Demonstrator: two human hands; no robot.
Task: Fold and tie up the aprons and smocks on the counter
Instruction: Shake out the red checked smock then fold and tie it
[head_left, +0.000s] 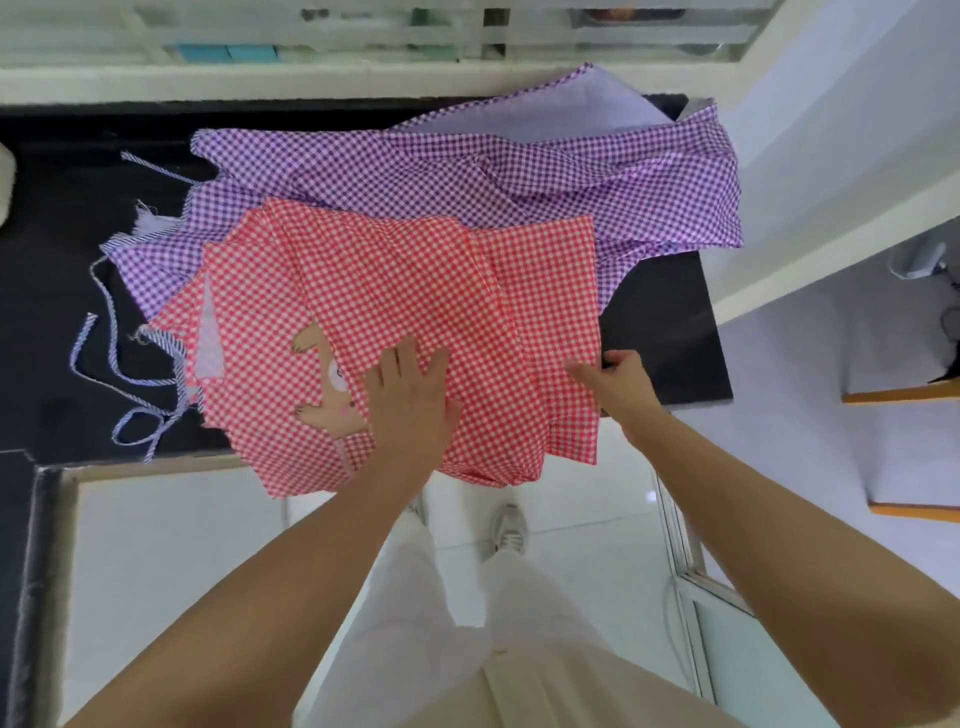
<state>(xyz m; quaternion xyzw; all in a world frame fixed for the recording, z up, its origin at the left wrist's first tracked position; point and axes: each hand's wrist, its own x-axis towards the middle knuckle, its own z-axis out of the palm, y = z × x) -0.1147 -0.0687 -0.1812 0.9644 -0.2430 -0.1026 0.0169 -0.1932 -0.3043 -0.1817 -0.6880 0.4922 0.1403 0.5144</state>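
- Head view: a black counter runs across the upper half of the frame, with a white frame and blurred slats behind it.
- A purple checked smock lies spread and rumpled over the far part of the counter. Its pale lining shows at the top, and its right end droops over the counter's right edge.
- A red checked apron lies on top of the purple one, towards the person. It is folded into long overlapping panels, and its near edge hangs off the counter's front.
- On the red apron's left part a tan animal patch shows (partly hidden under a fold, so I cannot tell what animal it is).
- Blue-and-white striped ties trail in loose loops over the bare counter to the left of both garments.
- The left hand lies flat on the red apron near its front edge, with the fingers straight and slightly spread. It presses down on the cloth just right of the patch and grasps nothing.
- The right hand is at the red apron's right edge with curled fingers, pinching the cloth there.
- Below the counter are pale trousers, a light shoe and glossy white floor tiles.
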